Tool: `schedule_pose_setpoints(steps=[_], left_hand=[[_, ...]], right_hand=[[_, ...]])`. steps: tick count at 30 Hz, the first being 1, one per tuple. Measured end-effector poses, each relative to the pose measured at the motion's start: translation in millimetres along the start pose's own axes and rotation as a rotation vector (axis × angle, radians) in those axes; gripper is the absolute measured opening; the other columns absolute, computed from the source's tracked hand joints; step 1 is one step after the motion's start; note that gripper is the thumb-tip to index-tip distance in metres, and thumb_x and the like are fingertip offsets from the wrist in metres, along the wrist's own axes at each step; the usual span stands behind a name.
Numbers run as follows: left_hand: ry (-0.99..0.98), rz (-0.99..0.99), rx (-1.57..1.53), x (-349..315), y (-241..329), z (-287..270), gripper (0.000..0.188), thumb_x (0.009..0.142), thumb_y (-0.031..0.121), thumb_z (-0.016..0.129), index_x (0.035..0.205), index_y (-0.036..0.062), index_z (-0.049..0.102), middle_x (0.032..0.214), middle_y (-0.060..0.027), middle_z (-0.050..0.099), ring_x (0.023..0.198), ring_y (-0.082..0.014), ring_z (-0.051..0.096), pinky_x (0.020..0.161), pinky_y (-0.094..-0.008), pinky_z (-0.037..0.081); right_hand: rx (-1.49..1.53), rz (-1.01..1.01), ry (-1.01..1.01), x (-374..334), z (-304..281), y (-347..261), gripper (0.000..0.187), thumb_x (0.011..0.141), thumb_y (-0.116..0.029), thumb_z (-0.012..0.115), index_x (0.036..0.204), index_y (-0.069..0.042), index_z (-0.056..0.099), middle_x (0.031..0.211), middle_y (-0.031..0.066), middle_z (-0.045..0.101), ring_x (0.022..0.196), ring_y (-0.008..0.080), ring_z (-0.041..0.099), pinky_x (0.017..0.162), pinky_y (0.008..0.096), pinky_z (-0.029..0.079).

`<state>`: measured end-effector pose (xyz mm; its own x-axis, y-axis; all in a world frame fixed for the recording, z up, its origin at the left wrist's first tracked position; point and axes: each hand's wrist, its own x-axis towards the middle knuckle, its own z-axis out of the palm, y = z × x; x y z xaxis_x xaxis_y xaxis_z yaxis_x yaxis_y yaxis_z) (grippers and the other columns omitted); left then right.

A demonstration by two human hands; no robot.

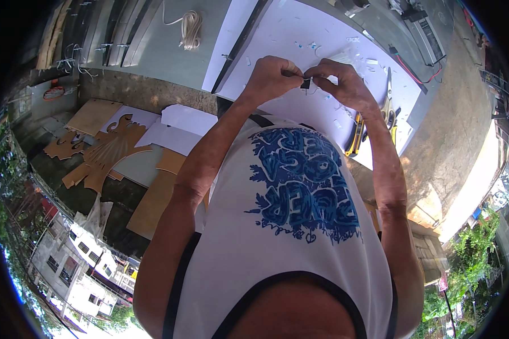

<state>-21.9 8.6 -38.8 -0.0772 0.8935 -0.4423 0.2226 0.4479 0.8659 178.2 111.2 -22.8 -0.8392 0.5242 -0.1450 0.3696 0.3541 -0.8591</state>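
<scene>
My left hand (273,78) and my right hand (346,83) meet above a white sheet (285,104), with thumbs and fingers pinched close together. Between the fingertips is a small black piece (306,83), with what looks like a thin wire by it. Its exact kind is too small to make out. Both hands seem to grip it, one from each side. To the right of my right hand lie scissors (388,104) and a yellow-and-black utility knife (354,135), partly behind my right forearm.
Small white and blue scraps (314,46) are scattered over the sheet. A long black strip (240,46) crosses its left side. A coil of pale cord (191,29) lies farther left. A silver box (424,37) with red and black leads sits far right. Brown cut-out boards (110,150) lie lower left.
</scene>
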Motion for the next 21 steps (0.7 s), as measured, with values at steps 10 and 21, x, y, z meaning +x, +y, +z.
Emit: schedule_pose_setpoints(steps=[10,21], left_hand=[[-0.145,0.049,-0.100,1.9,-4.7,-8.5,0.028,0.082,0.020,0.078,0.101,-0.0007,0.077,0.082,-0.0070,0.075,0.075,-0.0119,0.067,0.069,-0.0253,0.052],[-0.103,-0.014,-0.236,-5.7,2.2,-4.7,0.030,0.081,0.021,0.079,0.102,-0.0004,0.077,0.076,-0.0067,0.071,0.064,-0.0083,0.059,0.057,-0.0209,0.040]], right_hand=[[0.081,0.060,0.075,-3.3,3.3,-2.3,0.016,0.083,0.001,0.070,0.096,-0.004,0.077,0.084,0.0092,0.069,0.081,0.0205,0.068,0.075,0.0344,0.052],[0.160,0.047,0.060,-1.6,-1.4,0.7,0.018,0.084,0.000,0.070,0.101,-0.003,0.075,0.087,0.0090,0.071,0.081,0.0196,0.068,0.080,0.0338,0.054]])
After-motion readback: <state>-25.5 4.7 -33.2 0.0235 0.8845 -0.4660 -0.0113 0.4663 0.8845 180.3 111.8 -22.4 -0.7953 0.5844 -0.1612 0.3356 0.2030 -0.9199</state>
